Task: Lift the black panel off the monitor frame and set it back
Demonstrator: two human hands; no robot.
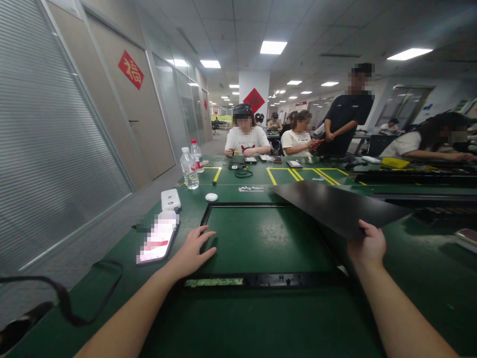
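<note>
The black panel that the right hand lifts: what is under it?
Under the black panel, the green table and the right side of the black frame show. The frame's far right corner is covered.

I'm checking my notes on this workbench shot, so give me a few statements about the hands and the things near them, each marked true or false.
1. The right hand holds a black panel lifted off the table. True.
2. The left hand holds the phone. False: it lies flat on the left side of the black frame; the phone lies beside it, untouched.
3. Two water bottles stand at the table's left edge. True.
4. The black frame stands upright. False: it lies flat on the green table.
5. A white oval object lies beyond the frame's far left corner. True.
</note>
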